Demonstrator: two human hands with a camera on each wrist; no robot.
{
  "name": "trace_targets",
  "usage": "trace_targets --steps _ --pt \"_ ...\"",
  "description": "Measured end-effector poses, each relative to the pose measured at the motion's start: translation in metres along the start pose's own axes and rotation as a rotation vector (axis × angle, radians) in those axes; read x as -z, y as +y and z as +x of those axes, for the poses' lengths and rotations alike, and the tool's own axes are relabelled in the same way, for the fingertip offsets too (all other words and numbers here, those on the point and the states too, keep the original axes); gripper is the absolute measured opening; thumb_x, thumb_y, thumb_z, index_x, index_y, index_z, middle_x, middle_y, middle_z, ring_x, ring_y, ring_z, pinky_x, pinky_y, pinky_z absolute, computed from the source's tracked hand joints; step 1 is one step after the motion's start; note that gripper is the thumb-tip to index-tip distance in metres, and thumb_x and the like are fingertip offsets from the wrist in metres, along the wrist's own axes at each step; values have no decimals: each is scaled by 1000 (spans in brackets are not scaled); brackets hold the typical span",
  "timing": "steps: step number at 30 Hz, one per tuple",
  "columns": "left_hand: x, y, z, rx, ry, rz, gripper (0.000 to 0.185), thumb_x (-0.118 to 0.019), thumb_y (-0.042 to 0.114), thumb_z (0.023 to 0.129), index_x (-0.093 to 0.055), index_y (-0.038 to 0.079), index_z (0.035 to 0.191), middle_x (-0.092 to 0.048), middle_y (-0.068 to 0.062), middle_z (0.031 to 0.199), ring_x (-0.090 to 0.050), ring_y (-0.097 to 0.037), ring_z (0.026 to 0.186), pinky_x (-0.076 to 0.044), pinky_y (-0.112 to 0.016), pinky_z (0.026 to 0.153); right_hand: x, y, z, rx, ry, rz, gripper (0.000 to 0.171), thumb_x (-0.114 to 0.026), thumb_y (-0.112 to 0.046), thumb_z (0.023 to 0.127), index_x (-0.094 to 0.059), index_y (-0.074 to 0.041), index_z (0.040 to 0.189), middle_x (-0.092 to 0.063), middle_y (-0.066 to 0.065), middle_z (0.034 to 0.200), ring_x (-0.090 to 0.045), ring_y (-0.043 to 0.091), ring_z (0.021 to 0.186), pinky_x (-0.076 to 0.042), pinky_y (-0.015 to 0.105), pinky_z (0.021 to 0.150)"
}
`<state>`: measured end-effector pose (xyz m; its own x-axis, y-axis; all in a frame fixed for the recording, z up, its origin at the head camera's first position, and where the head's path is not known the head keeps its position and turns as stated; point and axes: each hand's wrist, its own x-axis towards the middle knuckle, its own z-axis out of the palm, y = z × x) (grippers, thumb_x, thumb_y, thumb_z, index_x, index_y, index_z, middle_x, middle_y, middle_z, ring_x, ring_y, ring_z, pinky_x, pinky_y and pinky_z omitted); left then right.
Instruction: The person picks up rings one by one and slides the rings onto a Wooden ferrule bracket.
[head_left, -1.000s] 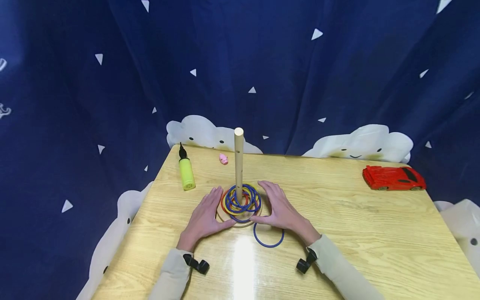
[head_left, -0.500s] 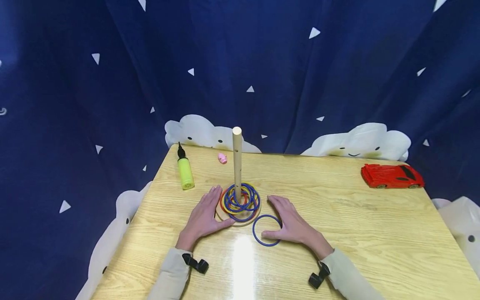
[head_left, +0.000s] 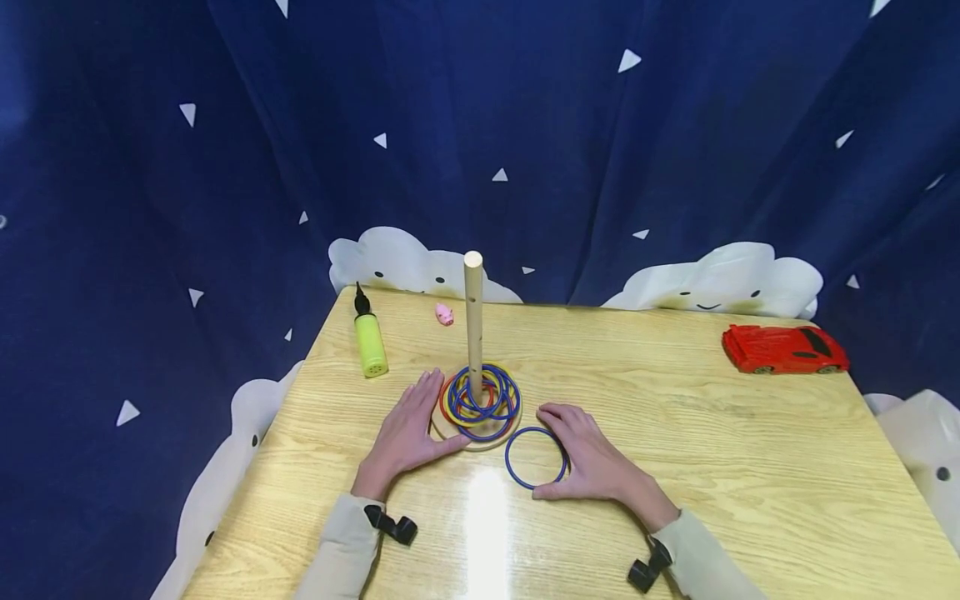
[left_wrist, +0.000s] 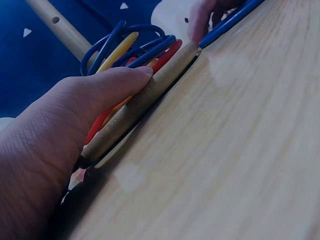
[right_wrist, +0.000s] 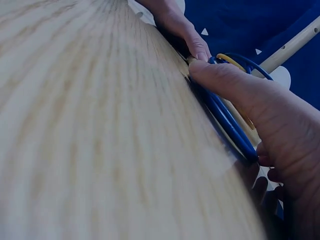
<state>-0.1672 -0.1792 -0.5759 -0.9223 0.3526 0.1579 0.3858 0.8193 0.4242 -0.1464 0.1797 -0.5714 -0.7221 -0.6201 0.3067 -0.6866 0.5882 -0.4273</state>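
A wooden ring-toss stand has a tall peg (head_left: 474,325) and a round base (head_left: 487,445). Several blue, yellow and red rings (head_left: 491,412) lie in a tangle round the foot of the peg. My left hand (head_left: 407,433) rests against the base's left side, fingers extended and thumb along the rim. In the left wrist view the left thumb (left_wrist: 117,82) overlaps the base's edge (left_wrist: 135,110). Right of the stand, a single blue ring (head_left: 510,471) lies on the table. My right hand (head_left: 592,458) holds this ring's right side between thumb and fingers.
A yellow-green hand pump (head_left: 371,343) with a black nozzle lies on the table's (head_left: 637,392) back left. Near the back edge sits a small pink pig (head_left: 444,314). A red toy car (head_left: 783,350) stands at the back right. A blue curtain (head_left: 555,125) hangs behind.
My right hand has left the right side of the base and moved right and toward me, onto the loose blue ring. My left hand stays beside the base.
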Motion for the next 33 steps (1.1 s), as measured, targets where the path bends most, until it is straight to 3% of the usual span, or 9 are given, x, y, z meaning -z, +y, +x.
trace_targets --steps 21,33 --pt "0 0 -1 20 -4 -25 123 -64 84 80 -20 9 168 -20 -7 174 -12 -20 161 -16 -43 131 -4 3 -9 -4 39 3 93 -86 -68 67 -62 -13 138 -54 4 139 -47 25 129 -43 51 105" --pt "1 0 0 19 -3 -17 123 -66 82 80 -22 8 167 -22 -8 173 -14 -22 161 -16 -45 131 -5 1 -7 6 83 -27 90 -88 -66 60 -68 -11 129 -58 3 131 -51 22 123 -49 48 100"
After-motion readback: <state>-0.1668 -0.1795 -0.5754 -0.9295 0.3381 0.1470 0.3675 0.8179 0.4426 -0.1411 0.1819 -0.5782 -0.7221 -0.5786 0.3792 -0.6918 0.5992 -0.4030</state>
